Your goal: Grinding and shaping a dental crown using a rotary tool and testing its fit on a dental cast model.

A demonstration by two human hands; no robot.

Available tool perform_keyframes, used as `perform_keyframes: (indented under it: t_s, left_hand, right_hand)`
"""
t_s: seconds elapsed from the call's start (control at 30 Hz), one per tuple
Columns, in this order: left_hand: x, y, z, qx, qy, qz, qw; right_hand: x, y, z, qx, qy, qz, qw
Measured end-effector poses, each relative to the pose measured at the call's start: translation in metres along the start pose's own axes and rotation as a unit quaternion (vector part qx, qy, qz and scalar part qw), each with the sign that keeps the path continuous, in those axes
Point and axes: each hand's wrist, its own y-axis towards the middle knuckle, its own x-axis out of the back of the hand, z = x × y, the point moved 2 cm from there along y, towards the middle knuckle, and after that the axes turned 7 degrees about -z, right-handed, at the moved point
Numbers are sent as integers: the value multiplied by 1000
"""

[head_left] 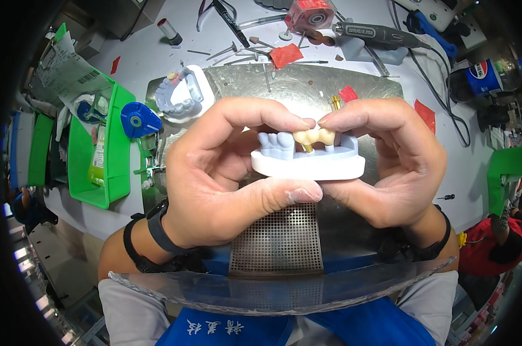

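We've got the little dental model [307,168] up over the metal plate [238,81], pinched from both sides: our left hand [198,179] and right hand [410,158] each have a fingertip up on the tooth-coloured crown piece [315,136] and a thumb low against the base. Our guess is it's light and stiff, maybe a bit slick if dusty, with the crowns the likeliest bit to chip, so we'd grip the thick base and go easy up top. Looks-wise: smooth white base, matte grey-blue teeth, creamy crowns, gold-coloured post [308,148] underneath.
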Motion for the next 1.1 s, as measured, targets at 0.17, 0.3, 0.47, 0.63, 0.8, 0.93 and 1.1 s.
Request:
perform_keyframes:
  t_s: [0.17,0.3,0.47,0.63,0.8,0.93,1.1]
  left_hand:
    - [-2,-1,3,20,-38,-12,999]
    - [-3,0,4,30,-73,-5,997]
    - [-4,0,5,29,-86,-7,996]
    - [4,6,6,-46,-33,70,996]
    - [7,5,7,-55,-13,79,995]
    - [7,11,11,-126,21,93,987]
    - [8,13,10,-181,88,79,976]
  right_hand:
    - [-1,-1,0,4,8,-7,1000]
    - [-2,0,1,18,4,-10,1000]
    - [-4,2,2,75,-12,-13,997]
    - [-3,4,2,112,-18,-14,993]
    - [-6,3,3,118,-27,-31,992]
    - [-8,3,1,142,-23,-35,989]
    - [-6,5,-5,159,-21,-34,986]
